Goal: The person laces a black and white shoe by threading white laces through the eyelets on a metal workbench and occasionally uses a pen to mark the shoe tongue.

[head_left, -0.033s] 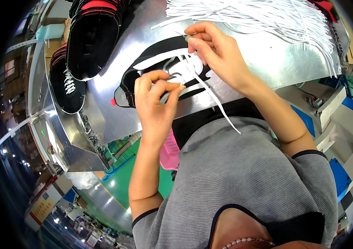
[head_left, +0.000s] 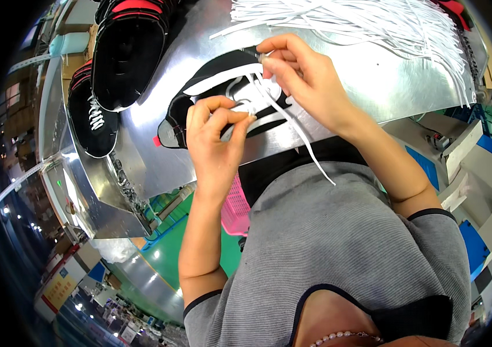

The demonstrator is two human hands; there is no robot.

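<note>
pinching white lace (head_left: 292, 124) in both grips, left hand (head_left: 214, 136) & right hand (head_left: 301, 75), over black shoe (head_left: 211, 87).

A metal table (head_left: 373, 81) fills the upper middle. At twelve to one o'clock lies a heap of white laces (head_left: 367, 23). At eleven o'clock stands a black shoe with red trim (head_left: 127, 52); beside it, toward ten o'clock, a black shoe with white lacing (head_left: 92, 118). Near centre, under the table edge, shows a pink basket (head_left: 235, 211). Green floor (head_left: 165, 254) lies at seven o'clock.
</note>
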